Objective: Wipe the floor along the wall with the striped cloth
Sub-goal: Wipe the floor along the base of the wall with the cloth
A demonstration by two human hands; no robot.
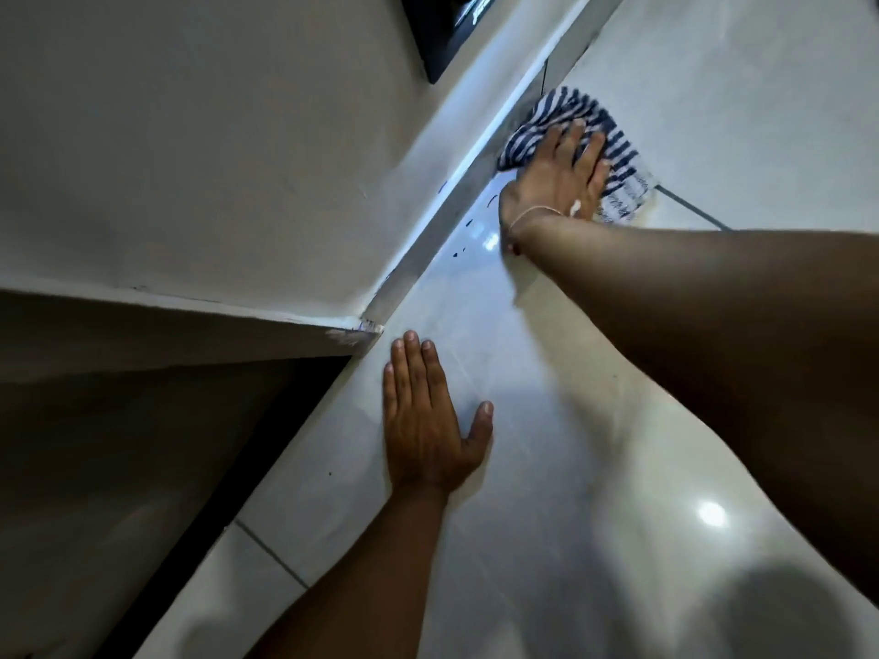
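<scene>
Flat, right hand [556, 176] presses striped cloth [613, 159] beside wall [214, 159]; left hand [425, 435] splayed, empty.

Dark-blue-and-white striped cloth [585, 135], its stripes narrow and close-set. Glossy white tiled floor [547, 468] crossed by thin grey grout lines. Pale off-white painted wall [214, 135] edged by a grey skirting strip [428, 249]. Thin light bracelet [532, 214].

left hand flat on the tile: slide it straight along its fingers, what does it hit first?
Likely the chipped wall corner, just beyond the left hand fingertips; depth is unclear, so it might just pass alongside.
</scene>
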